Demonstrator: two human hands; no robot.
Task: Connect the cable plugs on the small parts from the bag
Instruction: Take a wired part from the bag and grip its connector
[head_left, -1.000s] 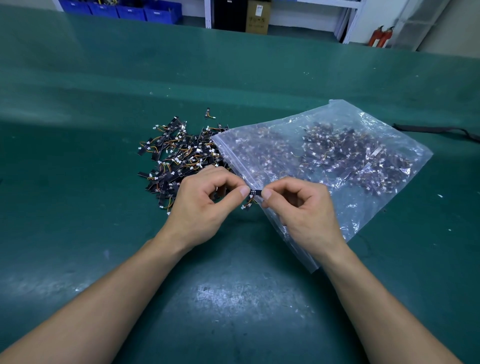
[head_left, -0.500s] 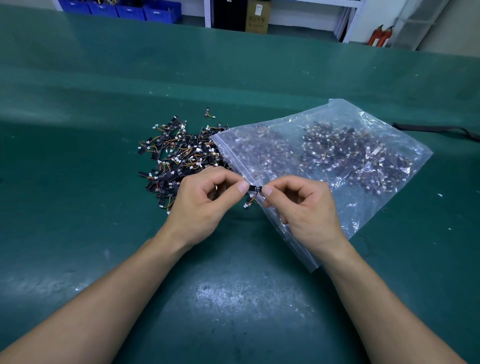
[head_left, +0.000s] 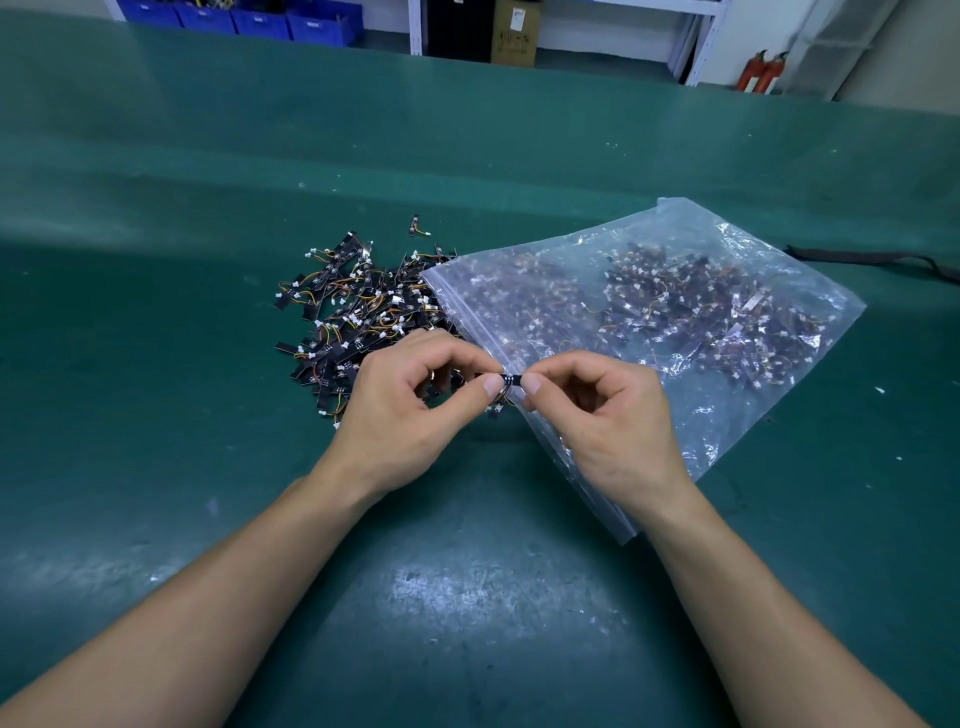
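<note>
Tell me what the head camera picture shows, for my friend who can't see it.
The left hand and right hand pinch one small black part between them over a green table. A pile of wired parts lies beyond the left hand; a clear bag holds more.

We see a wide green table (head_left: 467, 156) filling most of the frame, its surface scuffed pale in a patch (head_left: 467, 592) at the lower centre. At the right edge of the frame a black strap (head_left: 872, 257) lies flat on the table. Beyond the far edge, in the upper left, we see a row of blue bins (head_left: 244, 18). At the top centre a white rack post (head_left: 415, 26) stands just beside a black cabinet (head_left: 457, 28), with a cardboard box (head_left: 514, 34) to its right. In the upper right we see two red fire extinguishers (head_left: 761, 73) side by side on the floor.
</note>
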